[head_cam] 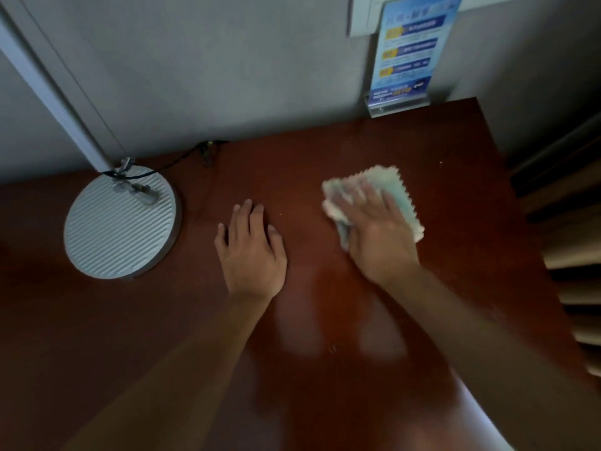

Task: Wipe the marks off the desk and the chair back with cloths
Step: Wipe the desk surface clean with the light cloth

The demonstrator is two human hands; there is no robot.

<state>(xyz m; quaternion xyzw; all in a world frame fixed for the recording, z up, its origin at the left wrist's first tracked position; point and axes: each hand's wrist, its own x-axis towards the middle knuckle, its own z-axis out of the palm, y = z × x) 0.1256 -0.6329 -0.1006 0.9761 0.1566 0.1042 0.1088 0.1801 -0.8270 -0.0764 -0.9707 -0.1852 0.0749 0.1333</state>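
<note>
Right hand (379, 227): fingers flat, pressing one cloth (398, 193) onto the counter (325, 320), right of centre.
Left hand (252, 247): flat, fingers straight, resting on the counter, holding nothing.
Cloths: one.
Lamp base (122, 222): one, far left.
Sign stand (406, 56): one, at the wall.

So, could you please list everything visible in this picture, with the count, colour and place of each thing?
desk: one, reddish-brown wood, fills the lower frame, against the wall
cloth: one, pale green and white with a zigzag edge, right part of the desk, under the right hand
lamp base: one, round, grey, ribbed, left part of the desk
lamp pole: one, light grey, rising from the base to the upper left
cable: one, black, along the desk's back edge by the lamp
sign stand: one, blue leaflet in a clear holder, back right of the desk
left hand: one, flat on the desk, middle
right hand: one, pressing on the cloth, blurred
</note>
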